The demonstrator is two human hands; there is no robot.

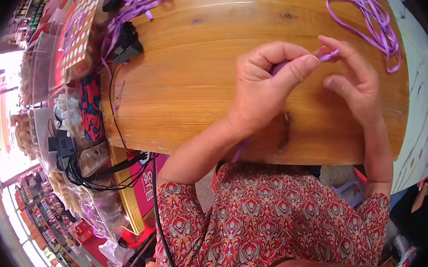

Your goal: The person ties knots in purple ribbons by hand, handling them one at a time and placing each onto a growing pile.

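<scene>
Over the wooden table, my left hand [269, 77] is closed, its thumb and curled fingers pinching a narrow purple ribbon [328, 55]. A short twisted bit of that ribbon sticks out past the thumb, toward my right hand [356, 76]. The right hand's thumb and forefinger stand apart around the protruding end; whether the forefinger touches it I cannot tell. A purple strip also shows below my left wrist at the table's front edge. Most of what lies inside the left fist is hidden.
Loops of purple ribbon [372, 20] lie at the table's far right, with another heap [138, 5] at the far left. Near that heap sits a black clip-like object [128, 42]. Black cables [72, 168], boxes and bags crowd the left side. A white marbled surface [414, 85] adjoins on the right.
</scene>
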